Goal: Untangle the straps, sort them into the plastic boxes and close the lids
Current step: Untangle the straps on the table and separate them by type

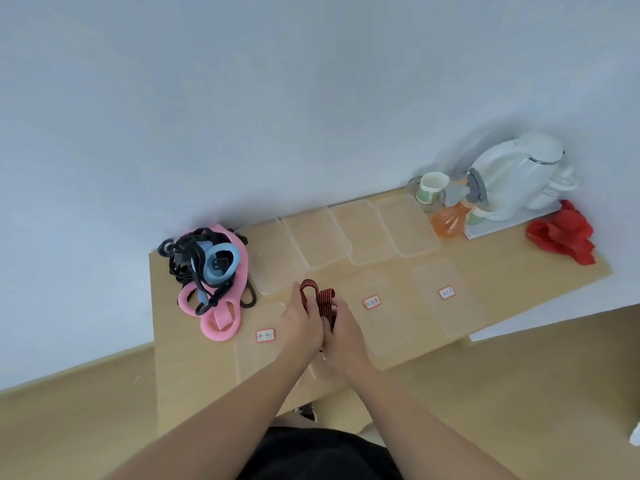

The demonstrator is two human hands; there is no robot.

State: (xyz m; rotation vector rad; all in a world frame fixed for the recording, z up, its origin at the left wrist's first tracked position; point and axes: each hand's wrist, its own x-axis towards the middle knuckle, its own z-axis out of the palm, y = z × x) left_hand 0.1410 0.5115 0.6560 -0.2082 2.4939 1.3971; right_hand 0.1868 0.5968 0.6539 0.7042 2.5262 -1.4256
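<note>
- A tangle of straps (211, 282), with pink, blue and black loops wound together, is lying in a heap on the wooden table (502, 271). It is well to the left of the fingers and near the table's left edge.
- A clear lid (256, 355) with a red-bordered label is lying flat just left of the left wrist and reaching toward the near edge.
- The left hand (300, 327) is gripping a red-and-black striped strap (325, 299). Its fingers are curling around one loop, which is sticking up past the fingertips.
- The right hand (343, 336) is pressing against the left, its fingers closing tightly on the folded bundle of the same strap.
- Beyond the fingers, a row of clear plastic boxes (318, 237) is standing side by side against the wall, lids off, with the wood showing through their bottoms.
- Right of the fingers, a second labelled lid (384, 323) and a third labelled lid (450, 310) are lying flat with a strip of bare wood between them.
- Far to the right of the fingers, a paper cup (431, 187), a white kettle (519, 174) and a crumpled red cloth (561, 233) are crowding the back corner.
</note>
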